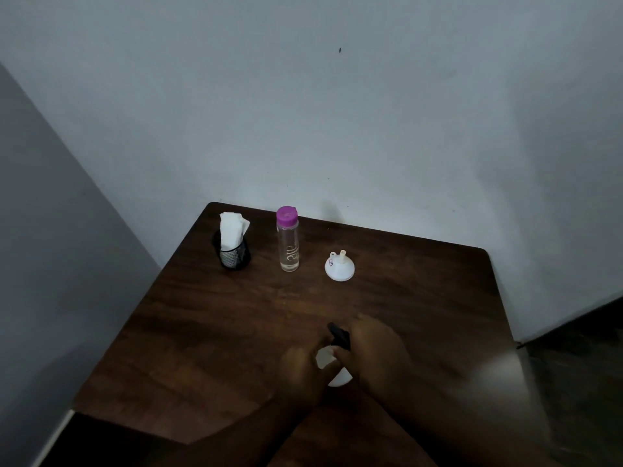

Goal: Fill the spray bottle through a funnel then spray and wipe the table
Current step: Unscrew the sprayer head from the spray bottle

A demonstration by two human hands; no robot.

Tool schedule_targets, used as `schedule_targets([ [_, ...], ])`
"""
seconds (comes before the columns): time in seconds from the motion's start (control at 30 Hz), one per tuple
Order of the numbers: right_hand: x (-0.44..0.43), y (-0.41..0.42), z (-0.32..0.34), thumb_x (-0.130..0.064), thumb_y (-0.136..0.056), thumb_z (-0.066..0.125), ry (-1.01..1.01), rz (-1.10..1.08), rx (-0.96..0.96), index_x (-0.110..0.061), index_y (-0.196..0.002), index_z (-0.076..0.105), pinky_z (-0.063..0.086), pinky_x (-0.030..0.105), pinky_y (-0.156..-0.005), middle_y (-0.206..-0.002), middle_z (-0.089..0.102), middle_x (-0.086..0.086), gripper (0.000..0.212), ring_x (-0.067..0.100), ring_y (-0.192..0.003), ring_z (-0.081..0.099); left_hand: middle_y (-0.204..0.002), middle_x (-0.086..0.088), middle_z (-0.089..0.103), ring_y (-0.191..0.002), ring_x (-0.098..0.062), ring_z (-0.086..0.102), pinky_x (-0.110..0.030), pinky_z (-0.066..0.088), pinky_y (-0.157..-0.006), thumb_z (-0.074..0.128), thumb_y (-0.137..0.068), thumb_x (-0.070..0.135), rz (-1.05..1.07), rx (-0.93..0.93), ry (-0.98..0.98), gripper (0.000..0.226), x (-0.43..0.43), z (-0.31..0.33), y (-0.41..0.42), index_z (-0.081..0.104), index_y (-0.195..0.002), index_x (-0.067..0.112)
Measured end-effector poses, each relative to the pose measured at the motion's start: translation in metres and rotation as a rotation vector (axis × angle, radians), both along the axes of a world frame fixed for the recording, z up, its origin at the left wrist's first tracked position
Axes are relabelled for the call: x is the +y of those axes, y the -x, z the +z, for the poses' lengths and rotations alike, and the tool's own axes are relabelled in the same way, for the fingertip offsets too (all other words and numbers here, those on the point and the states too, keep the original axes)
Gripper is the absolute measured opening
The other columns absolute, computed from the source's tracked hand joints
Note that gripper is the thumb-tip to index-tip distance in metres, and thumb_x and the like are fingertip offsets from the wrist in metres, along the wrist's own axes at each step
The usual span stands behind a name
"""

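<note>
Apparently unscrewing: left hand [300, 369] steadies the white spray bottle [332, 369] at lower centre, right hand [374, 348] closed around its black top [340, 336].

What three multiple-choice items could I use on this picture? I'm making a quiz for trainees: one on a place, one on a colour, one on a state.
1. Where does the funnel stand?
A. On the spray bottle
B. On the table, right of the clear bottle
C. In the mesh cup

2. What colour is the clear bottle's cap?
A. Purple
B. Green
C. Black

3. How does the funnel stand?
A. Spout up, wide mouth down
B. Spout down
C. On its side

Answers:
1 B: it rests on bare wood beside that bottle.
2 A: the cap is plainly purple.
3 A: the narrow spout points upward.
</note>
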State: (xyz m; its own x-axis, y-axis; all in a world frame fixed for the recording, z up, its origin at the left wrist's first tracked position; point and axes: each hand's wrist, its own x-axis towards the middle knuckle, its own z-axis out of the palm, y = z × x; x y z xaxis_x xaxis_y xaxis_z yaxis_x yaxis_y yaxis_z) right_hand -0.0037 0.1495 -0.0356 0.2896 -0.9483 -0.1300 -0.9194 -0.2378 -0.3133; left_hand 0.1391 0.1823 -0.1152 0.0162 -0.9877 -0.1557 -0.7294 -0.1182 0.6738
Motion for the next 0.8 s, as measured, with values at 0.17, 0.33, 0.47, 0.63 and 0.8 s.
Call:
schedule_targets([
  [0.17,-0.009,-0.007,0.001,-0.046,-0.089,0.063,-0.041,0.054,0.063,-0.019,-0.117,0.061,0.046,0.027,-0.088,-0.122,0.058,0.000,0.039,0.016,-0.108,0.059,-0.128,0.012,0.065,-0.113,-0.002,0.060,-0.012,0.036,-0.086,0.058,-0.091,0.056,0.010,0.036,-0.008,0.050,-0.001,-0.005,0.000,0.056,-0.136,0.033],
  [0.33,-0.024,-0.008,0.009,-0.038,-0.090,0.064,-0.022,0.046,0.113,-0.015,-0.115,0.061,0.047,0.030,-0.084,-0.121,0.057,0.004,0.035,0.020,-0.106,0.060,-0.133,0.013,0.060,-0.120,-0.003,0.055,-0.013,0.032,-0.092,0.058,-0.094,0.048,0.004,0.066,-0.052,0.051,-0.018,-0.008,0.004,0.050,-0.142,0.030],
  [0.47,-0.034,-0.007,0.012,-0.040,-0.088,0.067,0.019,0.002,0.093,-0.014,-0.111,0.061,0.048,0.030,-0.082,-0.117,0.059,0.005,0.035,0.020,-0.103,0.061,-0.130,0.014,0.060,-0.118,-0.002,0.054,-0.022,0.039,-0.104,0.065,-0.091,0.043,0.045,0.107,0.015,0.047,-0.034,-0.003,0.011,0.056,-0.135,0.030],
  [0.63,-0.038,-0.008,0.012,-0.034,-0.089,0.067,0.058,0.054,0.061,-0.014,-0.111,0.061,0.046,0.030,-0.079,-0.114,0.059,0.006,0.031,0.021,-0.102,0.060,-0.133,0.002,0.063,-0.123,-0.013,0.057,-0.034,0.040,-0.109,0.069,-0.090,0.036,0.055,0.135,0.036,0.046,-0.041,-0.002,0.013,0.061,-0.133,0.021],
  [0.8,-0.048,0.002,0.009,-0.035,-0.083,0.072,0.056,0.130,0.030,-0.014,-0.103,0.061,0.036,0.026,-0.070,-0.104,0.060,0.003,0.032,0.020,-0.093,0.060,-0.130,0.002,0.065,-0.119,-0.013,0.059,-0.032,0.044,-0.105,0.069,-0.089,0.039,0.029,0.133,0.033,0.046,-0.041,0.000,0.011,0.062,-0.132,0.021],
])
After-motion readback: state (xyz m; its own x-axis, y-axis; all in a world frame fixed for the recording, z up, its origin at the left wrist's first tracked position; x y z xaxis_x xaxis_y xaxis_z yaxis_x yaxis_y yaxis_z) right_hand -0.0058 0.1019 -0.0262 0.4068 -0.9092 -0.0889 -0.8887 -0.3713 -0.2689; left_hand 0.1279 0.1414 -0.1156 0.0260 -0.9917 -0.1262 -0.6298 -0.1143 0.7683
